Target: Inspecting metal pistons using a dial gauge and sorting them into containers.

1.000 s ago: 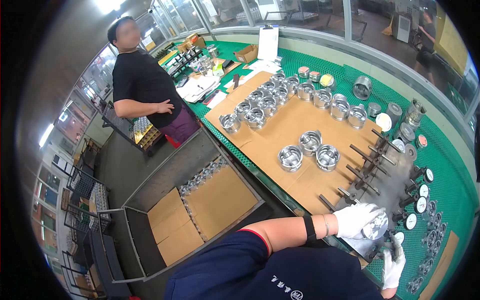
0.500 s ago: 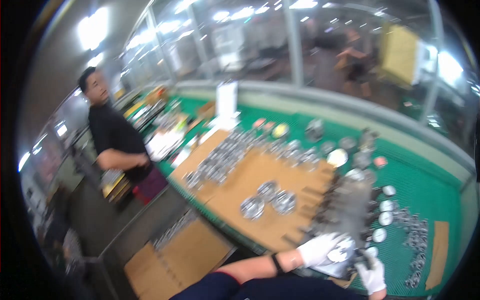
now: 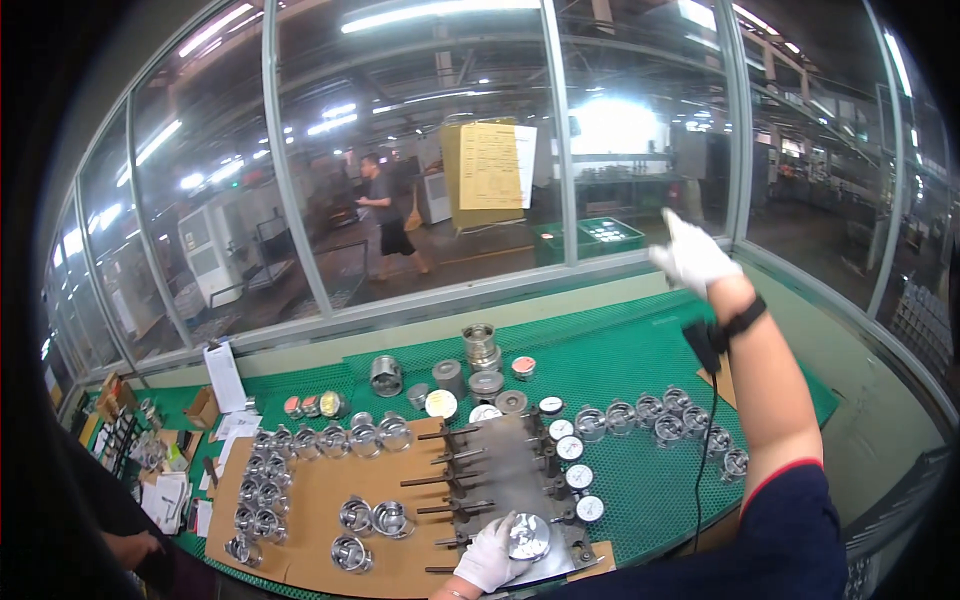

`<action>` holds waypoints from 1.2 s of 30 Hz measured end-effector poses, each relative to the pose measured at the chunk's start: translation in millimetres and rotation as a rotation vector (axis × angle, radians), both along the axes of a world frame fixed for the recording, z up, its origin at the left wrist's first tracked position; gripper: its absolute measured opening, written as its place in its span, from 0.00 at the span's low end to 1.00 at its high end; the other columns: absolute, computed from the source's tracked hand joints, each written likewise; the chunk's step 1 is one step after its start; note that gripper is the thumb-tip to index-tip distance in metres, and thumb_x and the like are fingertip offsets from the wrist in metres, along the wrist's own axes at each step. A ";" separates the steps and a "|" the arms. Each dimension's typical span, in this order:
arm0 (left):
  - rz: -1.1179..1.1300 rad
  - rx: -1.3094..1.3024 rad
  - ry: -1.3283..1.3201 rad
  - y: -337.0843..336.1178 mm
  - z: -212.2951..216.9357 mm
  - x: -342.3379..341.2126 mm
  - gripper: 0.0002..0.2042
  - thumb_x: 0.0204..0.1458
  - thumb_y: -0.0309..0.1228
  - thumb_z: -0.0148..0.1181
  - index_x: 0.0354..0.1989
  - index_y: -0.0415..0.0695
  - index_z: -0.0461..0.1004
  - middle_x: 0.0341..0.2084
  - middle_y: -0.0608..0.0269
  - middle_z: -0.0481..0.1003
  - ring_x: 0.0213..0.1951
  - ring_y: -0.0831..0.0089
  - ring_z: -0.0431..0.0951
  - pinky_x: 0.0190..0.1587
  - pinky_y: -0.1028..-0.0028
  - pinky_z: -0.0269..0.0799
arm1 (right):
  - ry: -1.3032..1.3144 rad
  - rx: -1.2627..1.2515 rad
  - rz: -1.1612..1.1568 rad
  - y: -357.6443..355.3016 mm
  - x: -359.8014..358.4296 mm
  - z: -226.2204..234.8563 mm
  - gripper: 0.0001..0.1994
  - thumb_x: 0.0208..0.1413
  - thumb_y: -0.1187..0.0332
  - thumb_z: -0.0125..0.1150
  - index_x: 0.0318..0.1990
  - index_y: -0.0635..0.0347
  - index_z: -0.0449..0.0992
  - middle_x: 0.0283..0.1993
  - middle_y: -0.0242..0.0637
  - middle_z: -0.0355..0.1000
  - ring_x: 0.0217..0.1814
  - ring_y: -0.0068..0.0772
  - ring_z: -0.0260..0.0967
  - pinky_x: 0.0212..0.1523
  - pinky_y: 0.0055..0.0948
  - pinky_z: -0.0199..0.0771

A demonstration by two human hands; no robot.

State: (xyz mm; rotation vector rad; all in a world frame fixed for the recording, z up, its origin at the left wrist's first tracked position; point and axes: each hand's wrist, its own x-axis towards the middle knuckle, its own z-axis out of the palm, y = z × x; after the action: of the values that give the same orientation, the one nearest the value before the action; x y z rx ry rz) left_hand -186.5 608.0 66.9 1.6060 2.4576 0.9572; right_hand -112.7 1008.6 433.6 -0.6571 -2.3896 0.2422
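My left hand point(image 3: 490, 558), in a white glove, has its fingers curled round the side of a shiny metal piston point(image 3: 529, 538). That piston sits at the near end of a flat metal gauging fixture point(image 3: 500, 455). Rods stick out along the fixture's left side, and round dial gauges point(image 3: 579, 476) line its right. My right hand point(image 3: 695, 258), also gloved, is raised at arm's length in front of the window. Its index finger points up and the thumb stands apart, with nothing held. A black band with a small box and cable point(image 3: 706, 345) is on that wrist.
Several pistons point(image 3: 268, 495) stand in rows on the cardboard point(image 3: 310, 540) at left, with three more point(image 3: 390, 518) nearer its middle. More pistons point(image 3: 668, 428) sit on the green mat point(image 3: 640, 345) at right. Metal cylinders point(image 3: 482, 348) stand behind the fixture. Beyond the glass, a person point(image 3: 385, 215) walks.
My view has swung right and up. The right hand has left the piston and risen toward the window; the left stays at the piston. The co-worker is now mostly out of view.
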 end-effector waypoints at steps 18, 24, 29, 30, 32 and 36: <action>0.056 0.056 -0.108 -6.0 -0.6 0.8 0.40 0.45 0.41 0.69 0.67 0.40 0.59 0.54 0.45 0.69 0.54 0.49 0.73 0.55 0.57 0.71 | -0.276 -0.062 0.637 -94.5 -5.3 -164.0 0.28 0.47 0.75 0.63 0.60 0.65 0.70 0.30 0.43 0.74 0.28 0.35 0.72 0.33 0.34 0.74; 0.088 0.096 -0.091 -4.7 -19.2 -0.9 0.43 0.38 0.36 0.72 0.66 0.37 0.58 0.53 0.45 0.69 0.53 0.49 0.73 0.55 0.58 0.71 | -0.796 -0.441 0.966 -166.2 26.7 -267.5 0.15 0.53 0.66 0.68 0.47 0.61 0.80 0.33 0.39 0.80 0.32 0.25 0.78 0.36 0.27 0.77; 0.065 0.129 -0.066 -2.7 -17.7 1.1 0.45 0.37 0.36 0.72 0.67 0.36 0.57 0.53 0.44 0.68 0.53 0.48 0.73 0.56 0.58 0.71 | -0.925 -0.832 0.740 -176.2 47.0 -332.9 0.11 0.56 0.67 0.64 0.39 0.68 0.80 0.33 0.38 0.80 0.34 0.23 0.77 0.38 0.25 0.77; 0.064 0.115 -0.069 -3.1 -19.1 1.3 0.46 0.37 0.36 0.72 0.67 0.37 0.57 0.53 0.44 0.69 0.53 0.48 0.73 0.56 0.58 0.71 | -0.917 -0.881 0.694 -183.1 49.1 -334.3 0.11 0.55 0.67 0.64 0.39 0.68 0.80 0.32 0.39 0.80 0.34 0.24 0.77 0.39 0.26 0.77; 0.069 0.109 -0.080 -1.8 -25.7 0.8 0.46 0.36 0.36 0.72 0.67 0.37 0.57 0.53 0.44 0.69 0.53 0.48 0.73 0.56 0.58 0.71 | -0.910 -0.851 0.680 -194.9 50.2 -330.4 0.12 0.54 0.67 0.64 0.41 0.69 0.80 0.33 0.40 0.80 0.34 0.26 0.77 0.40 0.27 0.77; 0.067 0.089 -0.125 -2.5 -22.6 2.9 0.45 0.36 0.36 0.71 0.66 0.36 0.57 0.53 0.44 0.68 0.53 0.48 0.73 0.56 0.58 0.70 | -0.859 -0.889 0.616 -207.8 52.5 -325.0 0.12 0.53 0.68 0.64 0.39 0.69 0.80 0.32 0.42 0.80 0.34 0.26 0.77 0.39 0.28 0.77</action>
State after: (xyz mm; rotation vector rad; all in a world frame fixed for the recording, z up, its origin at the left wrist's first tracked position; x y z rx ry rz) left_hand -183.6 605.5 44.3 1.4471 2.4311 1.1550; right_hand -60.1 800.8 108.7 -0.3822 -3.2219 1.6302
